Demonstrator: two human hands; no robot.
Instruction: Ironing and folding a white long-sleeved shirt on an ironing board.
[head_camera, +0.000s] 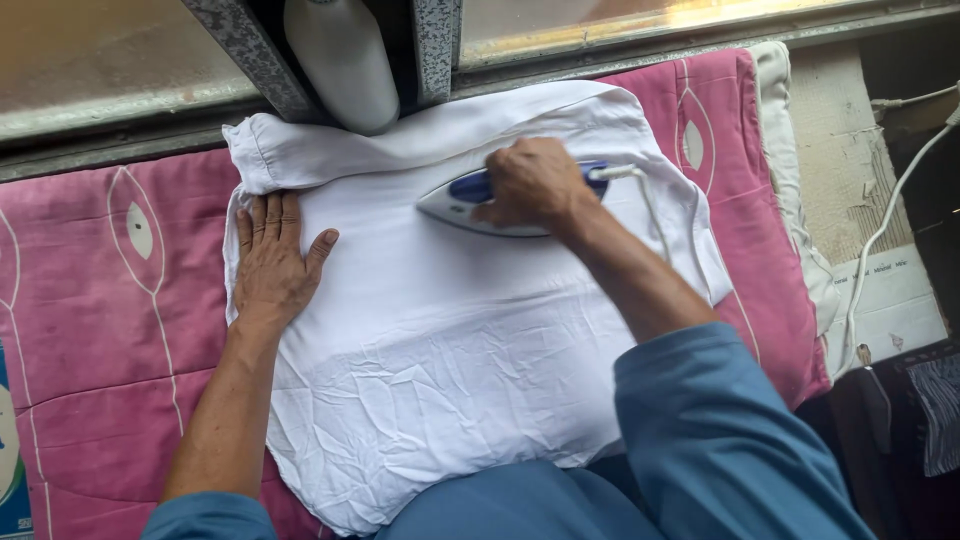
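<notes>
- Pink quilted blanket with a pale line pattern (90, 300), spread over the whole work surface as padding below the window ledge.
- White wrinkled cotton garment (450, 350), laid flat on the blanket; smoother near the top, creased nearer the body.
- White plastic bottle (340, 60), stood at the window frame, just beyond the cloth.
- Left hand (270, 265), flat with fingers spread, pressing the garment's left edge, probably to keep the fabric taut.
- Blue-and-white electric iron (470, 200), sole down on the upper cloth.
- Right hand (535, 185), fingers closed round the iron's handle.
- White power cord (880, 230), trailing off right, clear of the fabric.
</notes>
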